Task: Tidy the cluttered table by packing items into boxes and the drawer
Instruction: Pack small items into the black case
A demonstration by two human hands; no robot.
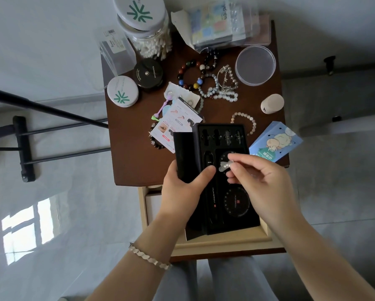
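A black kit box (223, 187) with moulded slots lies open over the pulled-out drawer (221, 242) at the brown table's (138, 161) near edge. My left hand (182, 187) grips the box's left side, thumb on the tray. My right hand (262, 183) pinches a small clear plastic piece (225, 166) above the round recess in the tray. Several bead bracelets (217, 83) lie spread over the table's middle.
Behind stand a cotton-swab jar (147, 33), a white round tin (122, 91), a black compact (148, 73), a clear round tub (255, 65), a clear box of cards (221, 25), a leaflet (177, 124), a beige stamp (272, 103) and a blue carton (275, 142).
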